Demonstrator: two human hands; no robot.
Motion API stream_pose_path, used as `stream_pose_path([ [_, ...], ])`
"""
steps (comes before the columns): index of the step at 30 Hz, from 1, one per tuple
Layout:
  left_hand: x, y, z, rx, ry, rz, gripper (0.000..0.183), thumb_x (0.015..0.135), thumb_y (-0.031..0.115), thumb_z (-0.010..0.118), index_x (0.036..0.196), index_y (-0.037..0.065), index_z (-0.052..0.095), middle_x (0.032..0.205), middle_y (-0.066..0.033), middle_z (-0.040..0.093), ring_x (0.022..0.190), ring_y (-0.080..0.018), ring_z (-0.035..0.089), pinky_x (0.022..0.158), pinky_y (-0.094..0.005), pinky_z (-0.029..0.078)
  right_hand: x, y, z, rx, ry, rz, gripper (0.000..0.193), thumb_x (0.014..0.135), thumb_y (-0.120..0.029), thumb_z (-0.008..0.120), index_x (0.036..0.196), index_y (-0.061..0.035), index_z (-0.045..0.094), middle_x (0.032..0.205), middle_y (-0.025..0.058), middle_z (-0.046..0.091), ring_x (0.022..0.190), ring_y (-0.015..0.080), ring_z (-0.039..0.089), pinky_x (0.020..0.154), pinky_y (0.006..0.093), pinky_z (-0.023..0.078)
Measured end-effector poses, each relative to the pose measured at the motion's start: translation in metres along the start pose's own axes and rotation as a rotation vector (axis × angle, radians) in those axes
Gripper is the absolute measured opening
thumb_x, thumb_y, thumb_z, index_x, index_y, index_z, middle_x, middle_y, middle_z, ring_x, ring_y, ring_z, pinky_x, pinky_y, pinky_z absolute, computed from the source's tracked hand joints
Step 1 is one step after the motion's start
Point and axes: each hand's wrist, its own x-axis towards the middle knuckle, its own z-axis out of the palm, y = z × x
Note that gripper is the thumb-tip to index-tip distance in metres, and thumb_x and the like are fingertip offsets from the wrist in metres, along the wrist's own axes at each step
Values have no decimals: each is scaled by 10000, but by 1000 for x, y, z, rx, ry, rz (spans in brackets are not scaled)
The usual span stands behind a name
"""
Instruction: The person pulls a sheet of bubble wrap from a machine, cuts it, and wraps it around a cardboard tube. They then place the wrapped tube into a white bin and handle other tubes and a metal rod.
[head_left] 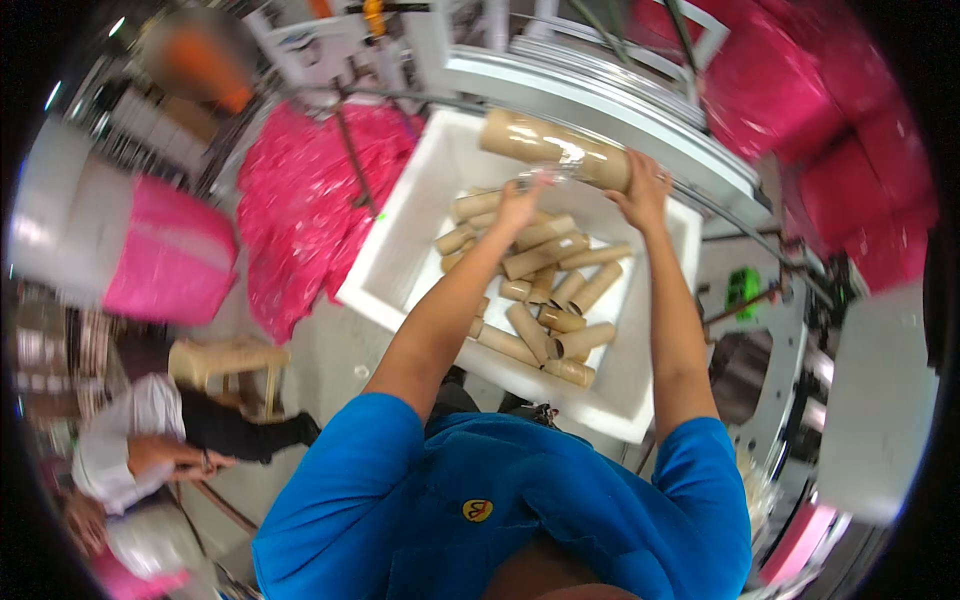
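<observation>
A long, thick brown cardboard tube lies across the far side of a white tub. My right hand is closed round the tube's right end, thumb on the near side. At the tube's near side my left hand pinches a crumpled bit of clear plastic film, which is smeared and glossy. Below both hands, several short cardboard tubes lie jumbled on the tub's floor. Part of the pile is hidden behind my left forearm.
A heap of pink plastic sheeting lies left of the tub. Beyond it runs a white machine frame with a metal bar. Pink-wrapped bundles stand far right. Another person in a white shirt sits lower left, near a beige stool.
</observation>
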Motion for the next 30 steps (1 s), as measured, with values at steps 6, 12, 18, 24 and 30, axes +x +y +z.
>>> stream_pose_path([
  [6, -7, -13, 8, -983, -98, 45, 265, 839, 323, 396, 755, 82, 466, 1039, -77, 458, 993, -166, 413, 898, -356, 340, -6, -12, -3, -53, 37, 45, 736, 575, -289, 684, 1199, -200, 304, 1180, 18, 345, 1136, 211, 275, 952, 472, 134],
  [12, -10, 12, -16, -670, -96, 129, 209, 794, 274, 511, 760, 68, 490, 968, -74, 506, 950, -149, 440, 814, -314, 349, -14, -7, -3, -32, 132, 0, 736, 569, -276, 685, 1194, -185, 309, 1161, 12, 355, 1120, 207, 289, 948, 464, 135],
  [18, -6, 46, -44, -210, 38, 245, 216, 700, 145, 630, 865, 62, 520, 782, -33, 559, 765, -106, 514, 703, -232, 397, 5, -31, 2, -32, 6, 46, 787, 458, -314, 738, 1140, -161, 376, 1121, 73, 371, 1073, 265, 326, 920, 463, 176],
  [24, 3, 4, -70, -807, 188, 62, 515, 701, 147, 627, 1100, 57, 315, 924, -111, 487, 812, -185, 504, 752, -266, 396, 85, -44, 7, -61, -485, -142, 859, 378, -355, 761, 1119, -118, 398, 1151, 122, 378, 1068, 306, 360, 858, 417, 319],
  [30, 2, 12, -52, 293, 966, 700, 541, 590, 175, 685, 1024, 73, 378, 1012, -126, 406, 952, -252, 384, 840, -398, 288, 82, -79, 21, -70, -432, -115, 793, 429, -364, 716, 1109, -125, 384, 1003, 110, 501, 949, 259, 482, 783, 408, 379],
])
